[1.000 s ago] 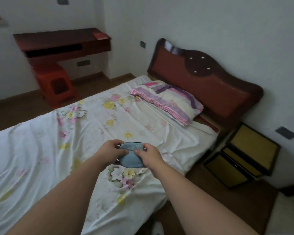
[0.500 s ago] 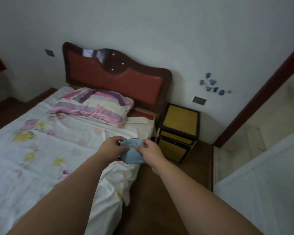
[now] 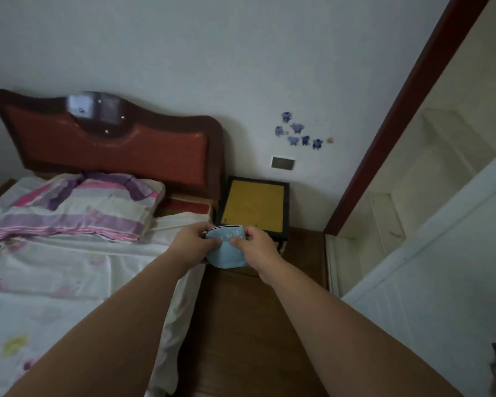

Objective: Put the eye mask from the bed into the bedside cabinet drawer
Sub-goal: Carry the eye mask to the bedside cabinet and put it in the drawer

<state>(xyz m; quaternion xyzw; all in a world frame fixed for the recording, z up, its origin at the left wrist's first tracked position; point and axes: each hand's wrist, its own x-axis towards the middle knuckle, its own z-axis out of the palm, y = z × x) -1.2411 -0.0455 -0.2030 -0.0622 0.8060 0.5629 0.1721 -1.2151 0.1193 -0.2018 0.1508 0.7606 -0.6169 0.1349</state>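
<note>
A person's bare arms reach forward from the bottom of the view. The left hand (image 3: 194,242) and right hand (image 3: 257,246) together hold a light blue eye mask (image 3: 226,252) in the air, fingers of both hands clamped on its upper edge. The mask hangs just past the bed's corner, above the brown floor (image 3: 241,325), in front of the bedside cabinet (image 3: 255,206) with its yellow top. To the left is the bed (image 3: 55,282) with a flowered white sheet, a striped pillow (image 3: 78,206) and a red headboard (image 3: 112,150). The cabinet's drawers are mostly hidden behind the hands.
</note>
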